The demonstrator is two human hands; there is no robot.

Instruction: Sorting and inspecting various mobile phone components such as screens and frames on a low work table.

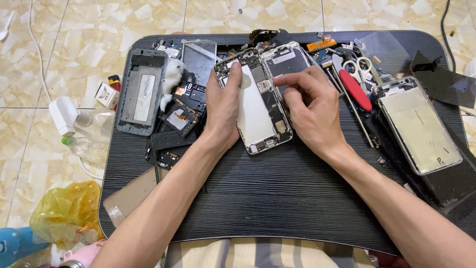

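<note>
An opened silver phone body (255, 111) lies face up in the middle of a small black table (277, 198), its boards and white battery exposed. My left hand (223, 106) grips its left edge, thumb resting on the battery near the top. My right hand (310, 106) rests on the phone's right side, fingers curled and the index finger pointing left across its upper part. Whether the fingers pinch a small part I cannot tell. A second phone piece with a dark screen (287, 60) lies just behind the right hand.
A grey phone frame (143, 92) and loose boards (178, 119) sit at left. At right lie a red-handled tool (355, 89), scissors (361, 67) and another open phone (419, 124). On the tiled floor at left: a white charger (62, 115), a lighter (115, 82), a yellow bag (67, 213).
</note>
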